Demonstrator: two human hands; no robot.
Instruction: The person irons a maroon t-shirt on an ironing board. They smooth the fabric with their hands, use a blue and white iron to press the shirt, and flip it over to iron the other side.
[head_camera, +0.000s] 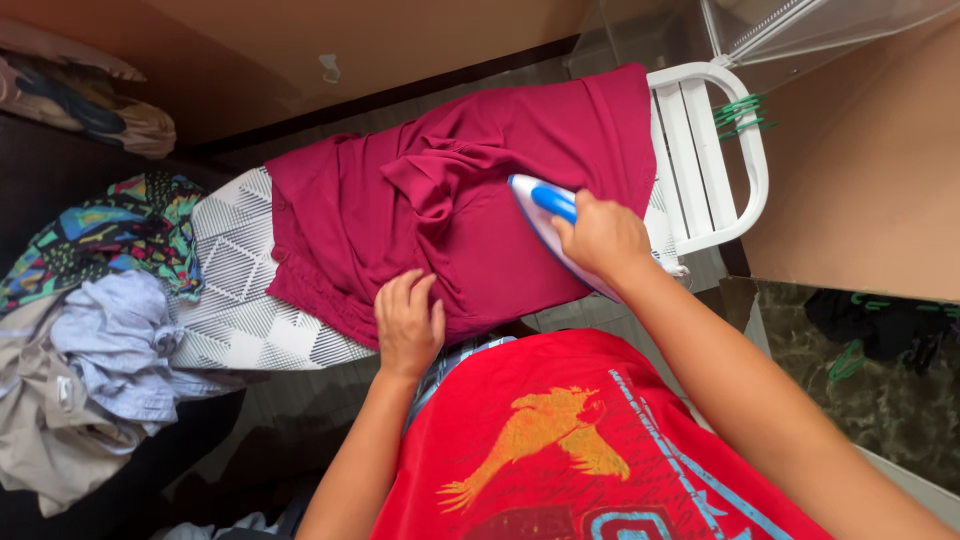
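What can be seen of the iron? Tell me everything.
The iron is white with a blue handle, plastic by its look. Its pointed nose aims at the shirt's rumpled collar. It rests sole down on the dark red shirt, which is spread over the patterned board. The right hand grips its handle and hides its rear. The left hand presses the shirt nearby, clear of it.

An ironing board with a grey geometric cover carries a crumpled maroon shirt; a white rack ends it.

iron: 1 | maroon shirt: 1 | ironing board: 1 | hands: 2 | green hangers: several
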